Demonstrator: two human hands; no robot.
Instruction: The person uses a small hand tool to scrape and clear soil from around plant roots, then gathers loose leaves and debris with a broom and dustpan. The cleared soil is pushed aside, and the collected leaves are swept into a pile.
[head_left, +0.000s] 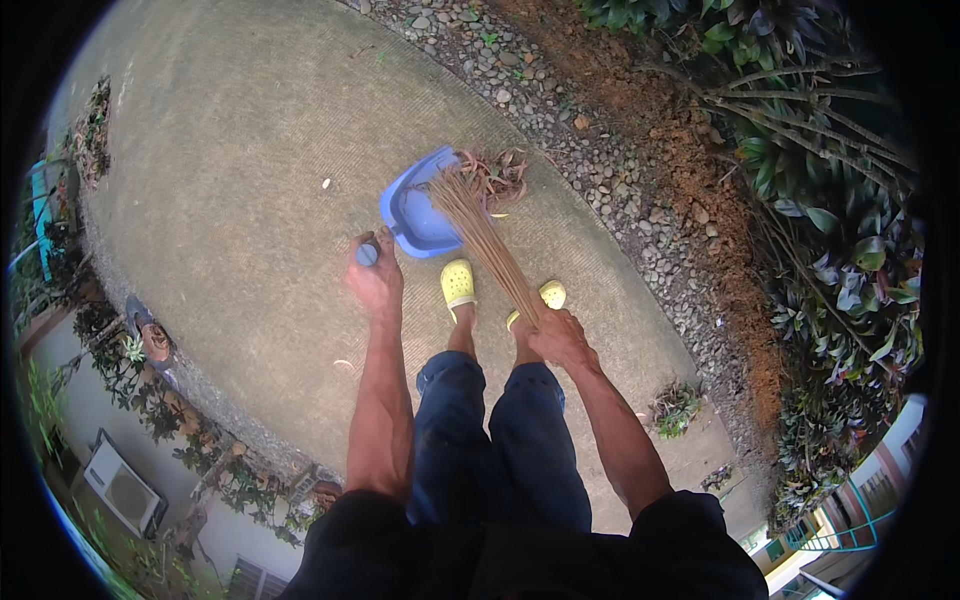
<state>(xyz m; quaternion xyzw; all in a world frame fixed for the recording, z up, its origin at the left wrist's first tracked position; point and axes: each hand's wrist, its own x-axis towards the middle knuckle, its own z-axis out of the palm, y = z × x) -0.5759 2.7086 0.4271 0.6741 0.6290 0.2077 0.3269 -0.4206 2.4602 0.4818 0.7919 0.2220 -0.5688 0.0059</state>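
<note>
My left hand (375, 274) is closed around the upright handle (367, 254) of a blue plastic dustpan (426, 214), whose pan rests on the concrete. My right hand (564, 337) grips the bound end of a stick broom (491, 251) made of thin brown bristles. The broom slants up and to the left, its spread tips over the dustpan's right side. A pile of dry reddish-brown leaves (504, 176) lies at the pan's open edge, partly behind the bristles.
Yellow clogs (457, 285) are on my feet just below the dustpan. A strip of pebbles (600, 172) and a planted soil bed border the path on the right. Clumps of plant debris (675, 409) lie lower right. Potted plants, a wall and an air-conditioner unit (124, 484) stand lower left.
</note>
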